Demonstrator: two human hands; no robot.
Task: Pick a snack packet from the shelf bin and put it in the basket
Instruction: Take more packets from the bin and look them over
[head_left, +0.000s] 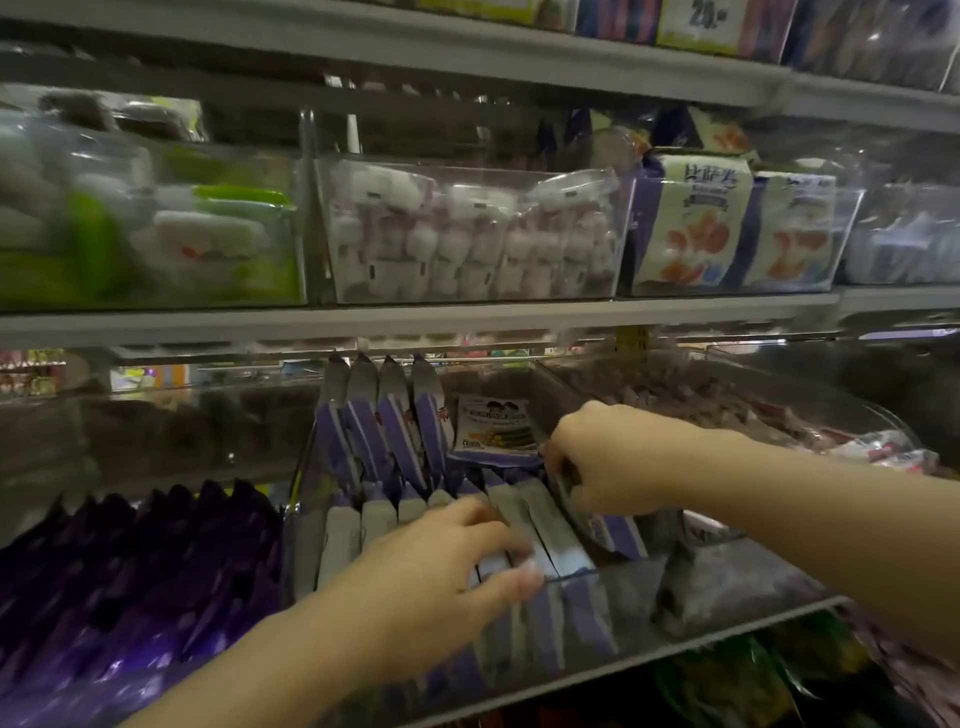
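Reaching into the clear shelf bin (701, 587), the right hand (613, 457) has its grip clamped on a purple-and-white snack packet (615, 532) at the bin's right side. The left hand (436, 566) lies over the front packets (343, 535); whether its grip is closed I cannot tell. Packet lettering is blurred; a yellow price tag (698, 23) above reads "29".

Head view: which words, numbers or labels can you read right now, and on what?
"29" or "20", blurred: yellow price card on the top shelf.
"比萨卷", likely: white-and-purple snack bag on the middle shelf.
Unreadable: small white packet lying in the clear shelf bin; yellow shelf tag; purple-and-white snack packet held by the right hand.
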